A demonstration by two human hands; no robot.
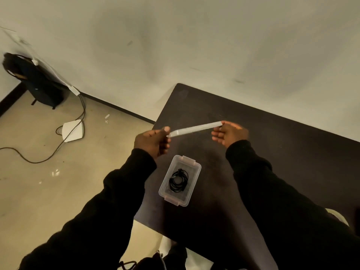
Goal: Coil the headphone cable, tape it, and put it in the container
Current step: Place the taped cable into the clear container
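While the coiled cable (178, 180) lay inside the clear box (180, 180) on the counter (253, 172), the left hand (153, 142) and right hand (228, 134) pinched a tape strip (194, 129) between their fingers.

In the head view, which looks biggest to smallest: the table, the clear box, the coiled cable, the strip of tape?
1. Table
2. Box
3. Cable, coiled inside the box
Tape: unsure; longer than the coil but thin, and held nearer the camera.
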